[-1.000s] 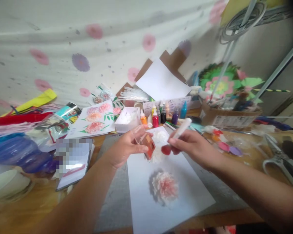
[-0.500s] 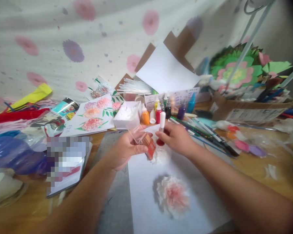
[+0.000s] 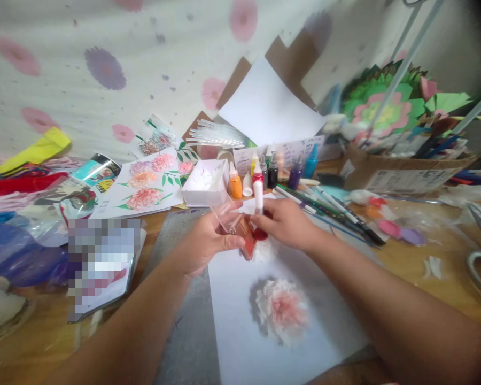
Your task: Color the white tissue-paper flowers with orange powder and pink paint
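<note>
Flower-printed cloth (image 3: 64,32) hangs behind everything. Below it, wooden worktop (image 3: 409,278), paint bottles (image 3: 235,184) toward the far side. Grey mat (image 3: 184,305) at centre; white sheet (image 3: 236,326) partly over it.

Pose: both forearms (image 3: 132,321) come in from the lower corners and converge above the sheet's far part. Near part of the sheet carries one ruffled flower (image 3: 282,311), white at the rim, pinkish red at the heart, nothing touching it. Second white flower (image 3: 266,252) lies beyond, mostly blocked from view.

My left hand (image 3: 208,238) is half closed, thumb along the near side of a small compact (image 3: 246,243), clear lid (image 3: 223,214) raised; the other fingers are mostly hidden. My right hand (image 3: 288,224) is closed in a pinch on a white-handled brush (image 3: 258,198), held nearly upright.

Red bristles (image 3: 260,234) point down at the compact's right edge; contact with the colour cannot be told.

Step in hand, my judgement: loading colour onto the brush. Next move seems to call for a steady left grip and a light right-hand stroke, so that no stray colour drops on the sheet.
</note>
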Action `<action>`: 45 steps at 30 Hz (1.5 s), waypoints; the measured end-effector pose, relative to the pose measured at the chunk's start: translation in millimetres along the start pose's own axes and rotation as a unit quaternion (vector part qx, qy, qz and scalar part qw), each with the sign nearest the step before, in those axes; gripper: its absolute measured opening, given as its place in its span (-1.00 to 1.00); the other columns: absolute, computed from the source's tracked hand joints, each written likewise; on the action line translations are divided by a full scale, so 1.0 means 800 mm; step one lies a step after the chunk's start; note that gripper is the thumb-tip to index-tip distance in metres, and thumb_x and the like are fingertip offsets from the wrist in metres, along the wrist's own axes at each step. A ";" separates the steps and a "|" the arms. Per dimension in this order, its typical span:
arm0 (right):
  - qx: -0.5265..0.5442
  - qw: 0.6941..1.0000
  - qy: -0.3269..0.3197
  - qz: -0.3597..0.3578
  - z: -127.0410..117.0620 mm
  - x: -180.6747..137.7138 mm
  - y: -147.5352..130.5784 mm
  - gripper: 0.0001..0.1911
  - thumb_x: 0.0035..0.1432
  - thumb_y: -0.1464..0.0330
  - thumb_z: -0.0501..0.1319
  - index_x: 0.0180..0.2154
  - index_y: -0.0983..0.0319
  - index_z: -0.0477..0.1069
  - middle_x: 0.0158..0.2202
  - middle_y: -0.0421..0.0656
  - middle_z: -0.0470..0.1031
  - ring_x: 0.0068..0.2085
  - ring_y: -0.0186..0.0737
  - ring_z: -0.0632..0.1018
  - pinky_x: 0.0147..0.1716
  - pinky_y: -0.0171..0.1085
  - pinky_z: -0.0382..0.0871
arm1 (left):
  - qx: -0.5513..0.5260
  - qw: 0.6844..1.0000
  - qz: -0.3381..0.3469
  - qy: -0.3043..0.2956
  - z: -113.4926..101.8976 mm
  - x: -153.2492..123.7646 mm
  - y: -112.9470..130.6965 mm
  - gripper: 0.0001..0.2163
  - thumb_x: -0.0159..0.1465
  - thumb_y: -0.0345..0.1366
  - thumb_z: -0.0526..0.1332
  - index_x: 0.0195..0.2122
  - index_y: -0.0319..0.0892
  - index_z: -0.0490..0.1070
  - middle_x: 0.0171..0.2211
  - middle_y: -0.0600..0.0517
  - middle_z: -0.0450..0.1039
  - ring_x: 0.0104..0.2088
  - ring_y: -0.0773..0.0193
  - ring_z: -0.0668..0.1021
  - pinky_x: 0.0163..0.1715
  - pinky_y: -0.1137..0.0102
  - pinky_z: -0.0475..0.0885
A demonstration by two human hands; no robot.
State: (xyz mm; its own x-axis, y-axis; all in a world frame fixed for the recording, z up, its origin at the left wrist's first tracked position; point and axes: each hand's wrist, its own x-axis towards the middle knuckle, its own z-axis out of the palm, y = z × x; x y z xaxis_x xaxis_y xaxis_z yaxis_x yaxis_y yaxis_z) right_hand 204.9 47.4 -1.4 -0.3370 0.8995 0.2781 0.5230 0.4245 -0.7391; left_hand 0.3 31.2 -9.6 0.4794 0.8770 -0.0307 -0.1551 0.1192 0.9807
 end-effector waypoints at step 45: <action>-0.008 0.989 -0.039 -0.140 -0.014 -0.006 0.021 -0.76 0.22 0.29 0.16 -0.45 0.22 0.45 -0.53 -0.17 0.56 -0.51 -0.28 0.51 -0.47 -0.31 0.33 | -0.062 0.996 -0.011 0.058 0.020 -0.005 -0.002 -0.29 -0.05 -0.37 0.51 0.16 -0.08 0.35 -0.05 -0.10 0.51 -0.23 0.14 0.59 -0.30 0.28 0.46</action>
State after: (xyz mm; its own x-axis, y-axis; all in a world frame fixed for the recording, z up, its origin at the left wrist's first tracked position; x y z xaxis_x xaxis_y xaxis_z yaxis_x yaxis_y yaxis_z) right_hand 224.3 51.4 -8.5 -0.5291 0.7366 0.4213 0.4137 0.6574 -0.6298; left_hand 12.5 20.1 -8.3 0.3812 0.9210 -0.0803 -0.2550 0.1883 0.9484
